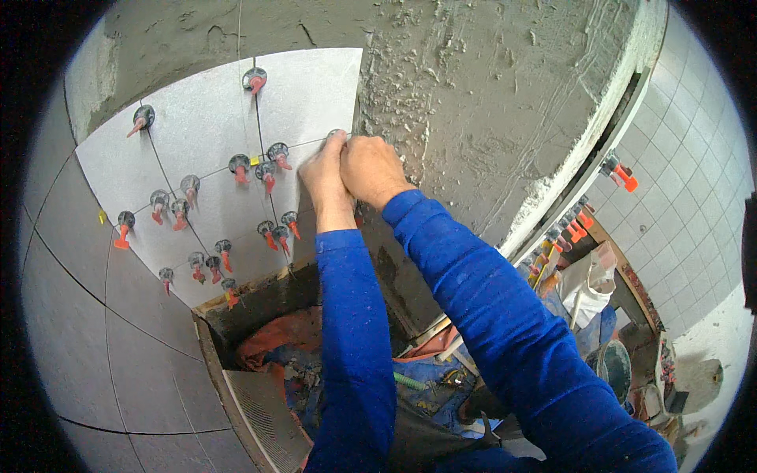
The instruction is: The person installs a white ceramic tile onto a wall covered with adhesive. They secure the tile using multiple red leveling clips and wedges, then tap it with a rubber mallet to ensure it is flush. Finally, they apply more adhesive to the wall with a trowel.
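White wall tiles [315, 87] stand on the wall in front of me, with several red-handled tile levelling clips [240, 168] along their joints. At the tiles' right edge, my left hand [322, 175] closes around a levelling clip [334, 132], of which only part of the grey disc shows above the thumb. Pressed against it on the right, my right hand [374, 167] is curled like a fist at the same joint. Its fingertips, and anything in them, are hidden.
Rough grey mortar [481, 102] covers the wall to the right. More orange-handled clips [623, 175] line a ledge there, beside small white tiles [670, 134]. Large grey tiles [71, 244] cover the left wall. Below are a bucket [613, 366], a white bag [587, 284] and debris.
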A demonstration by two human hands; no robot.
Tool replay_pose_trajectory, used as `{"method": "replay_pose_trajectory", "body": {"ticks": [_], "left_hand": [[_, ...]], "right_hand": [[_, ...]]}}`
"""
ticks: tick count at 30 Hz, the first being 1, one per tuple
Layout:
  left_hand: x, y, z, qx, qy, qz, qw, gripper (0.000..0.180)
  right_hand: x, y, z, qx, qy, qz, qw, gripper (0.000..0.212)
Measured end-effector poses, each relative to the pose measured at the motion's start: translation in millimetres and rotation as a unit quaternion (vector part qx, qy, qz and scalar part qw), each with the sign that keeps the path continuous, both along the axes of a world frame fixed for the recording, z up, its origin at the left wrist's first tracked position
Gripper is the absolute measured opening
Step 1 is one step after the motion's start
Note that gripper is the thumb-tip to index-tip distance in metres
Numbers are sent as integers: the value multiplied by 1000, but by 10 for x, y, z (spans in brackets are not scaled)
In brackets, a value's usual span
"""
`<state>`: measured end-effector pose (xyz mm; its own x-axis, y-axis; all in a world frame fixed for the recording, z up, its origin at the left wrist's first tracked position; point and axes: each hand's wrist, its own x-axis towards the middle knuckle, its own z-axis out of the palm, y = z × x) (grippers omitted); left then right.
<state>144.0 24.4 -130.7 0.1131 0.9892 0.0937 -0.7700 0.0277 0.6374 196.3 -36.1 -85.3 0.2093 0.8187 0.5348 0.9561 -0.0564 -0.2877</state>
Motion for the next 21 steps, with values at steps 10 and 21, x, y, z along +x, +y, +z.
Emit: {"method": "replay_pose_trajectory", "body": {"ticks": [10,21], "left_hand": [[27,15,-235,7,-258,-261,930,39],[-58,-16,9,-29,-52,-105,993,29]], "right_hand": [[-5,0,-51,17,3,-9,1000,39],[-4,-19,-30,24,-46,-2,999,36]]}}
